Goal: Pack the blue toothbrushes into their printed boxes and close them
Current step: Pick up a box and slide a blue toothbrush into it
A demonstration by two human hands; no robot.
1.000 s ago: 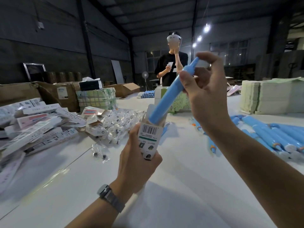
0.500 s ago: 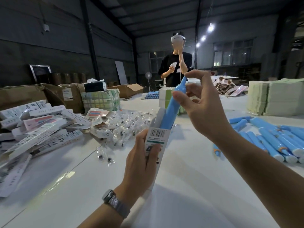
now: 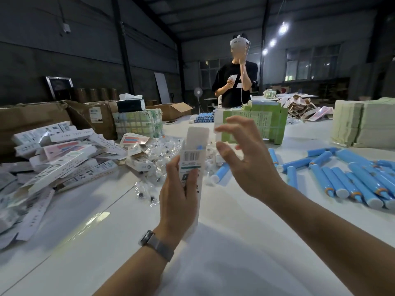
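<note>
Toothbrush (image 3: 200,147) is now seated in the printed box (image 3: 191,161). A second ago it stuck out well above the mouth with the right hand pinching its top; half a second ago it was halfway down. Only its blue end shows inside the opening now.

Left hand (image 3: 178,195) grasps the box upright, fingers wrapped round the lower body. Right hand (image 3: 245,159) has released: fingers spread and loosely bent, holding nothing, just right of the box top, not touching it.

Top flap (image 3: 198,135) stands up, unfolded. So insertion looks done; closing isn't. My read: next is tucking the flap with the free right hand.

Surface: white table (image 3: 213,253). Loose blue toothbrushes (image 3: 342,178) lie right of the right hand, well apart. Heap of printed cartons (image 3: 59,159) left of the left hand; small clear bagged parts (image 3: 158,150) beyond it.

Room: dim warehouse, ceiling lights, another person (image 3: 235,82) standing at the far side beyond both hands, green stack (image 3: 256,122) in front of them.
</note>
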